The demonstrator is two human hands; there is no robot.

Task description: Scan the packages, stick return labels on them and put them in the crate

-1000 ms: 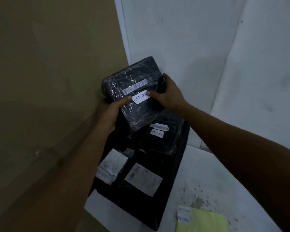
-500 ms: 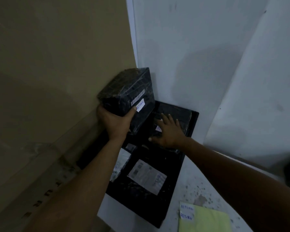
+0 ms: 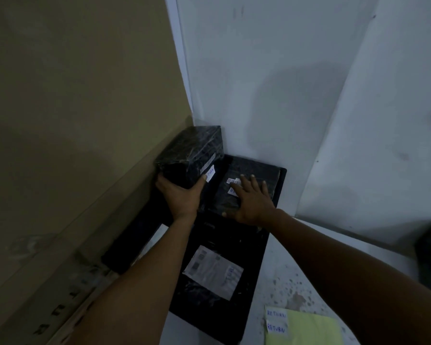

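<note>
Lowered since a second ago, the wrapped package (image 3: 192,155) sits gripped in the left hand (image 3: 180,195) over the crate (image 3: 281,180), its left end. Right hand (image 3: 253,202) lies flat, fingers straight, on the labelled package (image 3: 256,170) just right, leaving the slot leftward.

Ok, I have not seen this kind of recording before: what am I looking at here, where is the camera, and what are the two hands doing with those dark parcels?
There is no machine here. A person wears a wide-angle camera on the head, so you look forward and down along both forearms.

The left hand grips a black wrapped package that bears a barcode strip and a handwritten return label. It is held beside a brown cardboard wall.

The right hand lies flat, fingers spread, on a second package, which also bears labels.

Both sit over a black crate in a white corner. Nearer the camera, a flat black parcel with a large printed shipping label lies in it.

At the lower right, a yellow sheet carries two spare return stickers on the white surface.
</note>
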